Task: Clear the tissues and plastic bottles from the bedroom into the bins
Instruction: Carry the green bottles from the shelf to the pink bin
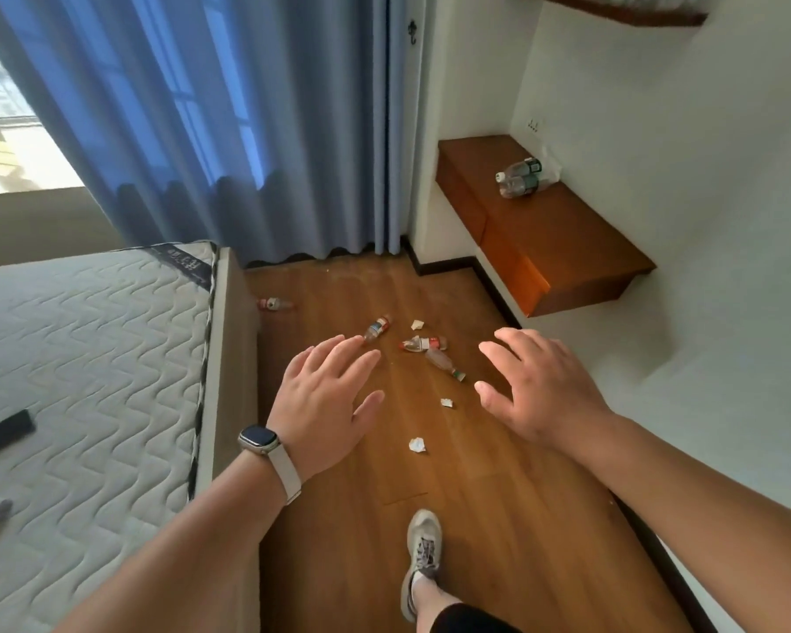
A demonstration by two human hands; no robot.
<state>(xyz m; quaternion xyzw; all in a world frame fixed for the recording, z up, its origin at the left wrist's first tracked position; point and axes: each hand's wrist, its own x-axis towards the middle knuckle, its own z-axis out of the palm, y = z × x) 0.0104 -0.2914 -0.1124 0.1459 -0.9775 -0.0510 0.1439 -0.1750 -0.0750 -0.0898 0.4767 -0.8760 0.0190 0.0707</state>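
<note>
Left hand (pixel 325 399) and right hand (pixel 540 386) are out front, fingers spread, holding nothing. Barely started imo: floor bottles (pixel 423 344) and tissue wads (pixel 416 445) lie ahead, shelf bottles (pixel 519 178) are untouched, and no bins are in sight.

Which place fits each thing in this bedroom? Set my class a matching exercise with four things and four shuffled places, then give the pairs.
Things:
1. clear bottles
2. crumpled tissue
3. dark flat object
4. watch

Places:
A. at the wrist of the left hand
B. on the wooden floor
C. on the wooden shelf
D. on the mattress

Pairs: 1-C, 2-B, 3-D, 4-A
</note>
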